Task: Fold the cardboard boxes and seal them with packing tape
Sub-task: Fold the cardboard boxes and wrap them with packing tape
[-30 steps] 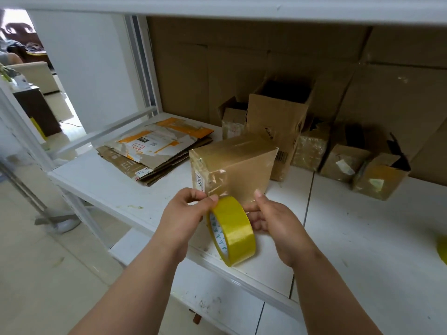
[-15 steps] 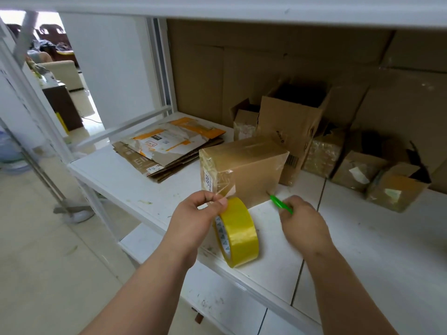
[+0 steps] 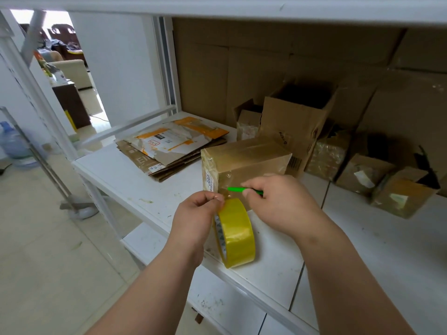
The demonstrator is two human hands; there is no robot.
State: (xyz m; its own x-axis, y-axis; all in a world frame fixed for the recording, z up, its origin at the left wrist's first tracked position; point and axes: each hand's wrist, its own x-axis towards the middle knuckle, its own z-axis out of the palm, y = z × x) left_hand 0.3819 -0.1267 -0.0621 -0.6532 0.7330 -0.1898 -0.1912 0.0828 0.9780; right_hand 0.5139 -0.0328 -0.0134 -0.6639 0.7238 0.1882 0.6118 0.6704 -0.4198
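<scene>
White shelf boards [image 3: 145, 184] hold all our things, with brown cardboard sheets [image 3: 254, 64] standing along the back. Our taped box [image 3: 246, 163] sits near the front edge of the shelf, closed up and shiny with clear tape, with a white label on its left end. Just in front of it stands our yellow roll of packing tape [image 3: 235, 234], up on its edge. Our left hand [image 3: 193, 218] pinches the top of the roll with thumb and fingers curled tight. Our right hand [image 3: 278, 201] is curled around a thin green tool [image 3: 244, 190], and the green tip points left, right at the front face of the box. We cannot tell if the tip touches the box. Behind the box stands a tall open box [image 3: 297, 117] with a dark inside. A pile of flat boxes [image 3: 174, 146] lies to the left on the shelf. Small wrapped boxes [image 3: 362, 172] sit in a row to the right, by the back. Far left, on the floor, we see a blue water jug [image 3: 12, 143].
</scene>
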